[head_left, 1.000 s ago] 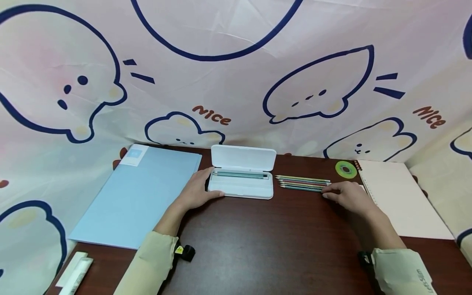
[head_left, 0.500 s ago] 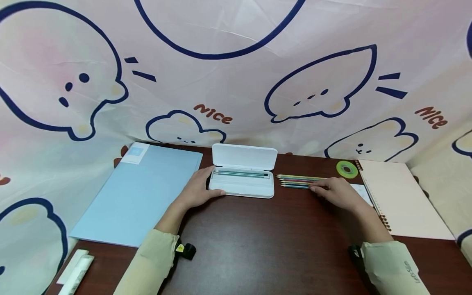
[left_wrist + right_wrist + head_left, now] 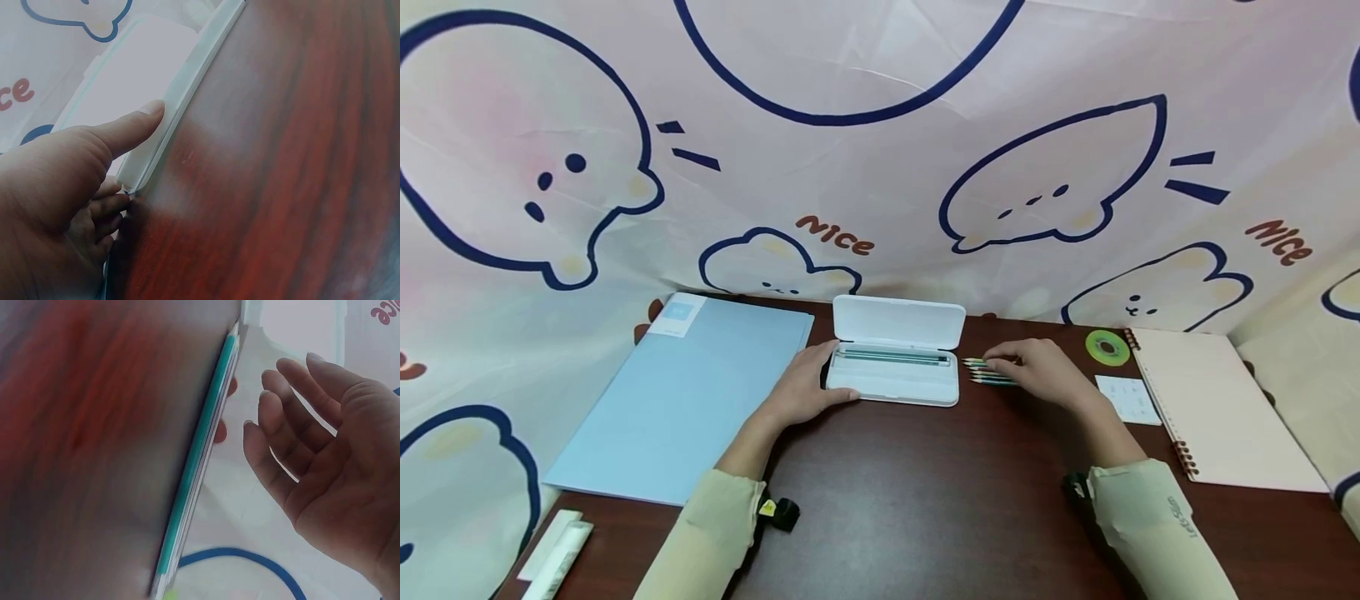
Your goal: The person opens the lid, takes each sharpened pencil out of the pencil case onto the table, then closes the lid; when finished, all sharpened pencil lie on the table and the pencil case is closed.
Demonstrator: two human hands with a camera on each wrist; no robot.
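Note:
A white pencil case [image 3: 917,388] stands open at the back middle, its lid raised, with a few green pencils [image 3: 891,357] inside. My left hand [image 3: 797,390] holds its left end; in the left wrist view the thumb [image 3: 140,128] lies along the case's front edge and the fingers curl at its corner. Just right of the case, several coloured pencils [image 3: 992,377] lie side by side on the table, points toward the case. My right hand [image 3: 1041,371] is over them and hides their rear parts. The right wrist view shows its fingers [image 3: 275,419] loosely bent, holding nothing, apart from the green pencil [image 3: 199,444].
A light blue folder [image 3: 700,392] lies on the left, with white slim boxes [image 3: 557,554] at the front left. To the right are a green disc [image 3: 1107,347], a small white card [image 3: 1127,400] and a spiral notebook [image 3: 1232,408]. A patterned curtain [image 3: 880,183] rises behind the table.
My right hand has moved left along the coloured pencils, from their rear ends toward their points, uncovering the white card. The left hand stays at the pencil case.

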